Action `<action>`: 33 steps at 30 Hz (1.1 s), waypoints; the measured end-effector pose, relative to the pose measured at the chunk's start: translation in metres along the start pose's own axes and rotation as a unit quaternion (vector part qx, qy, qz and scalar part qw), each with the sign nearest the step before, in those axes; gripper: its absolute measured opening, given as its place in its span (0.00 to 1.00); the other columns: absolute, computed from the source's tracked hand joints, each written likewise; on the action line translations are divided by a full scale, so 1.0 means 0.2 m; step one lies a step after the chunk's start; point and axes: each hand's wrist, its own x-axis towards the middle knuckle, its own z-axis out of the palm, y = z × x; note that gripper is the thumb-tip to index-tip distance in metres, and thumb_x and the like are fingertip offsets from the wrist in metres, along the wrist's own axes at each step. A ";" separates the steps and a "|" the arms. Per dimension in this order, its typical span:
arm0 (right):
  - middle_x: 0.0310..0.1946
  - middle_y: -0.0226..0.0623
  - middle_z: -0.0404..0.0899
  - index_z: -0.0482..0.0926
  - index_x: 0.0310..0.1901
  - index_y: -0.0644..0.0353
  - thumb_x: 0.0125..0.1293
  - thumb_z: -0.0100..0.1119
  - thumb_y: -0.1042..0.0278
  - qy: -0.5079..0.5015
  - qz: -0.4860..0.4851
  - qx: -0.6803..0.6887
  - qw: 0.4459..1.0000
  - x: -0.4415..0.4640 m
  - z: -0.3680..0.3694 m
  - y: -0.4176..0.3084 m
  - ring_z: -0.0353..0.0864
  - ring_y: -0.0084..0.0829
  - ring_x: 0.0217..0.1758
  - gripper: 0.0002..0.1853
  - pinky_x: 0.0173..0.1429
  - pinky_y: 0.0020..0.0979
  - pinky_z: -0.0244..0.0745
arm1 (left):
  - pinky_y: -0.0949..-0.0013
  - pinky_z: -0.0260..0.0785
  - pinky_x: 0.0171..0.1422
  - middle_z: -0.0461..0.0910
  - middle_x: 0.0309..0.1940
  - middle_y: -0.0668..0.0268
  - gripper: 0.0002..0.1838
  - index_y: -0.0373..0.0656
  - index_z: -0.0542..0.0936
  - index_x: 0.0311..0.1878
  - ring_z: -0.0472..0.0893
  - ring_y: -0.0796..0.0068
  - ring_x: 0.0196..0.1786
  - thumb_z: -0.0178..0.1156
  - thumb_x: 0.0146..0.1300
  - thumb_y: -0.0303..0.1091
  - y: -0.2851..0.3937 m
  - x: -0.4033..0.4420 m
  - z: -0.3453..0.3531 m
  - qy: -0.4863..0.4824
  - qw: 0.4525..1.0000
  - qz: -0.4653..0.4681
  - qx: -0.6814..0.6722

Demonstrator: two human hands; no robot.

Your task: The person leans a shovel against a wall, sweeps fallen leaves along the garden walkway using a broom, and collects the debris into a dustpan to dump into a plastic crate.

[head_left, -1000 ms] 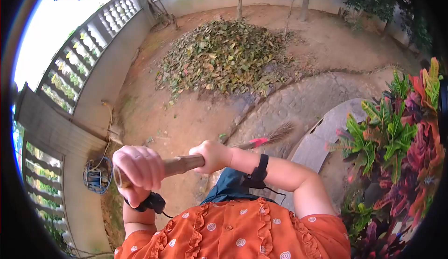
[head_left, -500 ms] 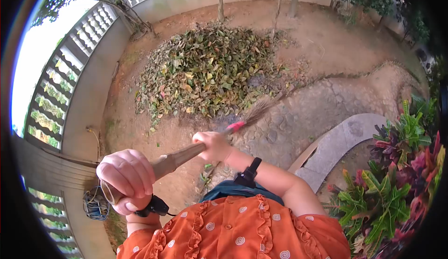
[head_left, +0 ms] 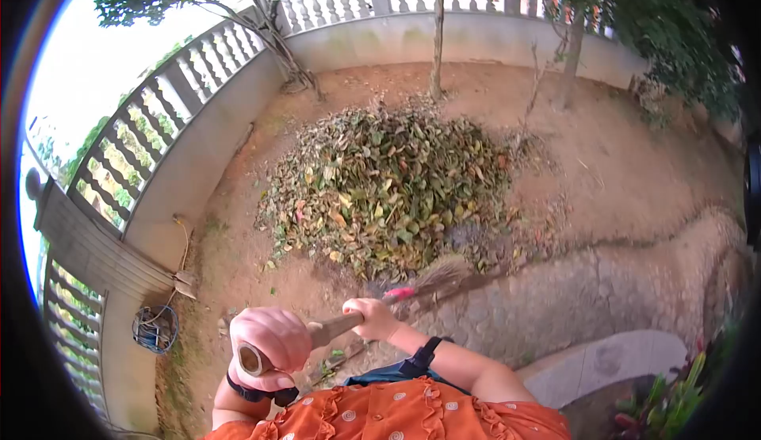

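A broom with a thick bamboo handle (head_left: 337,327) slants up and to the right from my body. Wrapped round the handle's open top end is my left hand (head_left: 271,343), fingers closed. My right hand (head_left: 371,319) grips the handle farther down, near the pink band (head_left: 399,292). The thin bristles (head_left: 445,274) are at the lower right edge of a large leaf pile (head_left: 388,186), over the border of soil and stone paving. Whether the bristles touch the ground cannot be made out.
A low wall (head_left: 198,162) with balusters bends round the left and back. Blue coiled hose or cable (head_left: 155,329) hangs at the left wall. Slim trunks (head_left: 437,36) stand behind the pile. A curved stone edging (head_left: 606,365) and plants (head_left: 674,404) are at the lower right.
The bristles have swung up and left to the leaf pile's edge, while both hands stay closed on the handle. The view has tilted, showing more of the back wall and less of the plants.
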 end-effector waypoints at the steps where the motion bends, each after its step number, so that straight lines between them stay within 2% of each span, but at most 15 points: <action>1: 0.32 0.41 0.82 0.77 0.39 0.53 0.55 0.65 0.71 -0.013 -0.001 0.009 1.000 0.02 -0.06 0.01 0.83 0.49 0.37 0.10 0.41 0.44 0.78 | 0.66 0.71 0.24 0.77 0.15 0.63 0.14 0.39 0.77 0.21 0.78 0.66 0.16 0.76 0.48 0.27 -0.02 0.05 0.01 0.009 1.000 -0.006 0.002; 6: 0.33 0.39 0.82 0.77 0.40 0.53 0.52 0.67 0.71 -0.069 0.011 0.031 0.997 0.10 -0.19 0.13 0.83 0.48 0.40 0.13 0.43 0.43 0.78 | 0.65 0.70 0.24 0.76 0.15 0.64 0.13 0.39 0.76 0.20 0.77 0.66 0.16 0.75 0.49 0.27 -0.14 0.19 0.00 0.051 0.999 -0.018 0.008; 13: 0.34 0.40 0.82 0.78 0.40 0.52 0.51 0.66 0.72 -0.071 0.021 0.041 0.996 0.14 -0.23 0.23 0.83 0.48 0.40 0.13 0.43 0.43 0.77 | 0.66 0.69 0.24 0.76 0.14 0.64 0.14 0.40 0.76 0.20 0.76 0.67 0.16 0.75 0.48 0.27 -0.22 0.27 -0.08 0.065 0.997 -0.032 -0.007; 15: 0.35 0.41 0.83 0.79 0.42 0.51 0.52 0.66 0.67 -0.095 0.045 0.035 0.994 0.15 -0.25 0.23 0.83 0.49 0.41 0.14 0.45 0.45 0.79 | 0.66 0.69 0.24 0.76 0.14 0.64 0.14 0.39 0.76 0.20 0.76 0.67 0.16 0.76 0.48 0.27 -0.23 0.28 -0.09 0.069 0.997 -0.031 -0.015; 17: 0.37 0.42 0.82 0.80 0.45 0.52 0.49 0.68 0.66 -0.104 0.040 0.037 0.993 0.14 -0.24 0.27 0.83 0.49 0.43 0.19 0.48 0.44 0.79 | 0.66 0.70 0.24 0.77 0.14 0.64 0.14 0.39 0.77 0.21 0.77 0.67 0.16 0.76 0.47 0.27 -0.25 0.29 -0.13 0.055 0.998 -0.025 -0.018; 21: 0.33 0.39 0.83 0.77 0.40 0.52 0.54 0.66 0.66 -0.095 0.043 0.026 0.994 0.18 -0.26 0.25 0.83 0.49 0.40 0.11 0.44 0.45 0.78 | 0.67 0.71 0.24 0.78 0.15 0.64 0.14 0.40 0.77 0.22 0.77 0.68 0.16 0.77 0.47 0.28 -0.31 0.22 -0.20 0.036 0.999 -0.016 -0.032; 23: 0.33 0.39 0.83 0.77 0.40 0.52 0.55 0.66 0.66 -0.085 0.044 0.019 0.995 0.17 -0.23 0.29 0.83 0.49 0.40 0.11 0.44 0.45 0.78 | 0.68 0.71 0.24 0.78 0.16 0.65 0.14 0.40 0.77 0.22 0.77 0.69 0.16 0.76 0.47 0.28 -0.33 0.22 -0.22 0.010 1.000 -0.002 -0.020; 27: 0.34 0.39 0.83 0.78 0.40 0.51 0.55 0.66 0.67 -0.070 0.068 0.025 0.995 0.15 -0.22 0.33 0.83 0.49 0.41 0.11 0.45 0.45 0.78 | 0.66 0.69 0.25 0.77 0.15 0.65 0.12 0.40 0.78 0.22 0.76 0.68 0.16 0.75 0.47 0.27 -0.37 0.20 -0.21 0.015 0.999 -0.034 -0.007; 29: 0.34 0.39 0.82 0.77 0.39 0.54 0.50 0.65 0.75 -0.053 0.081 0.024 0.995 0.12 -0.23 0.37 0.82 0.48 0.42 0.13 0.45 0.42 0.77 | 0.64 0.69 0.27 0.77 0.17 0.65 0.11 0.40 0.78 0.23 0.77 0.66 0.18 0.75 0.46 0.27 -0.42 0.17 -0.21 0.019 0.998 -0.061 -0.001; 30: 0.36 0.40 0.83 0.78 0.41 0.52 0.55 0.65 0.68 -0.053 0.099 0.024 0.993 0.09 -0.21 0.43 0.83 0.49 0.43 0.11 0.48 0.45 0.78 | 0.63 0.70 0.29 0.78 0.18 0.65 0.11 0.41 0.78 0.23 0.78 0.66 0.20 0.75 0.45 0.27 -0.45 0.16 -0.22 0.002 0.996 -0.090 0.016; 32: 0.36 0.40 0.83 0.79 0.40 0.51 0.55 0.64 0.68 -0.049 0.126 0.011 0.991 0.03 -0.21 0.50 0.83 0.49 0.43 0.10 0.48 0.45 0.78 | 0.60 0.72 0.37 0.79 0.23 0.65 0.11 0.43 0.79 0.25 0.80 0.64 0.27 0.75 0.44 0.25 -0.51 0.14 -0.25 -0.053 0.984 -0.159 0.069; 33: 0.36 0.39 0.84 0.79 0.40 0.50 0.55 0.64 0.68 -0.045 0.152 -0.004 0.987 0.01 -0.21 0.54 0.83 0.48 0.43 0.10 0.48 0.45 0.78 | 0.60 0.72 0.37 0.79 0.23 0.65 0.11 0.43 0.79 0.25 0.80 0.64 0.27 0.75 0.44 0.25 -0.55 0.12 -0.26 -0.055 0.983 -0.160 0.068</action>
